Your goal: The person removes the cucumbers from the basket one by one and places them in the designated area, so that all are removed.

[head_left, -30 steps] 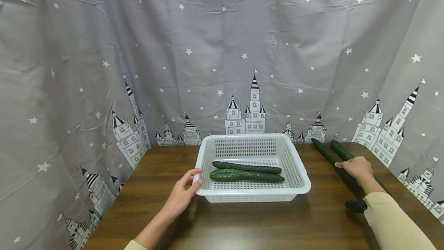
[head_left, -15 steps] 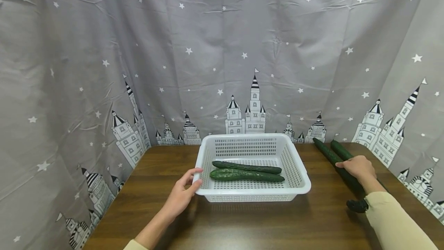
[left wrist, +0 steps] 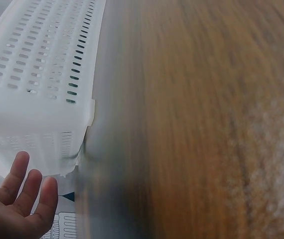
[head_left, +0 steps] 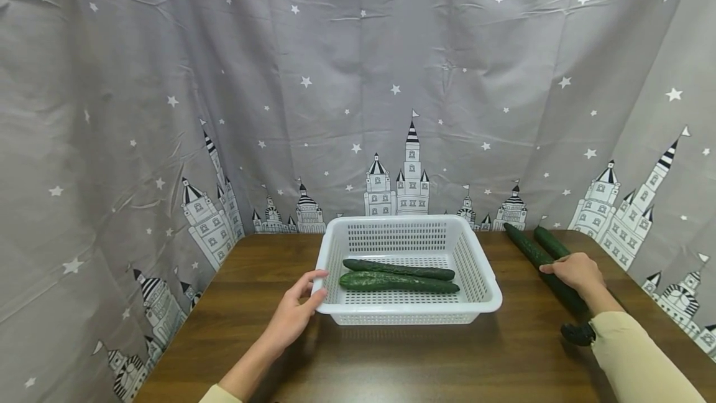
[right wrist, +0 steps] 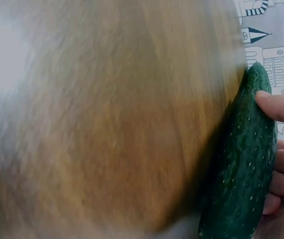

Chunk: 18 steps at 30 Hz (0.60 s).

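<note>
A white perforated plastic basket (head_left: 408,310) stands mid-table, with one cucumber (head_left: 398,268) lying behind another cucumber (head_left: 399,283) inside. My left hand (head_left: 296,306) touches its left rim with thumb and a fingertip. In the left wrist view, several loosely extended fingers (left wrist: 47,204) are beside the basket wall. On the right, my right hand (head_left: 578,275) grips a long cucumber (head_left: 526,246). The right wrist view shows the thumb along one side of this cucumber (right wrist: 241,169) and curled fingers on the other. Another cucumber (head_left: 550,241) lies just right of it, partly hidden by the hand.
The brown wooden table (head_left: 425,365) has a grey curtain (head_left: 358,111) with castles and stars hanging behind it and at both sides. A small black object (head_left: 578,334) sits at the right cuff.
</note>
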{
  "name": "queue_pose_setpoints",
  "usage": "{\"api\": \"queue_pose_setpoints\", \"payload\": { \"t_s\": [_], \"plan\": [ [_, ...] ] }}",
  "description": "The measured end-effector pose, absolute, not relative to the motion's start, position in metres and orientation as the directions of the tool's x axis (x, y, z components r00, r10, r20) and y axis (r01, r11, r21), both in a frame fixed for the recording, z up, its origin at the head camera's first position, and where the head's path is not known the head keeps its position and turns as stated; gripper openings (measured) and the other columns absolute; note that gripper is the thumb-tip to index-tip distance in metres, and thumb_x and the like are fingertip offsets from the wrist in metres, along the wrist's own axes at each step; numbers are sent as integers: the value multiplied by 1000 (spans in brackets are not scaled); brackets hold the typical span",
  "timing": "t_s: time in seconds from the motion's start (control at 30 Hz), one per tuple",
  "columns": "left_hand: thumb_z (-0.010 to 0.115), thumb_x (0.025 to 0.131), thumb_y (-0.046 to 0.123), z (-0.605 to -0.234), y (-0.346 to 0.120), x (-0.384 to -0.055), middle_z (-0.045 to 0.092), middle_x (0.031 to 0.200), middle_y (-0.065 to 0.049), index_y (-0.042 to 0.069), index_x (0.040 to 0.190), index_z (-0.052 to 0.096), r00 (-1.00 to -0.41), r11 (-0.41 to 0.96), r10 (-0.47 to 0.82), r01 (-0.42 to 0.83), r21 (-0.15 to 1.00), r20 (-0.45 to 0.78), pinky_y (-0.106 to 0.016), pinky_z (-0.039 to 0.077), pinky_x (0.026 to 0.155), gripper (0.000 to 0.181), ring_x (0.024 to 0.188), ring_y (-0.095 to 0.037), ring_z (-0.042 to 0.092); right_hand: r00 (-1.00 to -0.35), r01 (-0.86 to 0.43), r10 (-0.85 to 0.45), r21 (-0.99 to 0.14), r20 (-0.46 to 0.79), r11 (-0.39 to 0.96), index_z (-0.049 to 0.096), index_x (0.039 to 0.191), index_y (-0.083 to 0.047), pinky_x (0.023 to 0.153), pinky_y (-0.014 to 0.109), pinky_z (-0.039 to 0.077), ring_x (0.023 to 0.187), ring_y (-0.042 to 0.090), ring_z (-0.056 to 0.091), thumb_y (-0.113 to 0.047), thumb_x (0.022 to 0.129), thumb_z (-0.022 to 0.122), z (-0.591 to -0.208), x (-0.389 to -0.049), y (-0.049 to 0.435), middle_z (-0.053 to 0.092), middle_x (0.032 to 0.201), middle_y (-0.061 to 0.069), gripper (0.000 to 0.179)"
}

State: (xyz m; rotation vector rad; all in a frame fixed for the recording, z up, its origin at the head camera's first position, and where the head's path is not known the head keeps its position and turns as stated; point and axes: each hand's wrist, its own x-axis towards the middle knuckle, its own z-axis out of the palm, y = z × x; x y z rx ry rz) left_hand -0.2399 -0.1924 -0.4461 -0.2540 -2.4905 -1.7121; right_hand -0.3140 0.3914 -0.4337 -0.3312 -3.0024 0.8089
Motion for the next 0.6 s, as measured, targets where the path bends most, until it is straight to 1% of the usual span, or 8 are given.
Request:
{"api": "queue_pose_setpoints", "payload": {
  "t_s": [0.17,0.27,0.33,0.43,0.6],
  "plan": [
    [64,99,18,-445,-190,-240,69,104,-15,19,133,61,-975,351,80,220,910,205,-26,47,71,34,92,-15,59,-974,206,224,-516,-30,831,77,94,4,72,58,52,103,61,56,-41,84,74,-433,-316,393,52,128,44,46],
    [63,99,19,-444,-189,-240,69,104,-14,17,133,60,-973,350,89,229,908,211,-26,47,71,34,92,-16,59,-972,216,234,-510,-28,832,76,90,5,68,55,53,98,59,58,-38,84,73,-433,-316,396,56,123,43,43],
    [64,99,19,-445,-190,-239,70,104,-14,17,133,61,-974,349,85,226,909,209,-26,47,71,34,92,-16,59,-971,223,238,-508,-35,832,75,89,6,65,54,52,95,58,59,-38,84,74,-433,-316,397,57,120,43,44],
    [64,99,19,-446,-191,-240,70,104,-13,18,133,61,-976,349,77,217,912,203,-27,47,72,34,93,-16,59,-969,230,243,-503,-41,833,75,91,7,64,53,52,95,57,59,-40,83,74,-432,-316,398,57,119,43,47],
    [64,99,20,-447,-193,-240,70,104,-12,20,133,61,-978,353,69,209,912,197,-27,47,73,35,93,-16,59,-971,225,233,-491,-44,842,72,100,12,67,55,51,98,59,58,-42,82,75,-430,-317,397,54,122,45,58]
  ]
}}
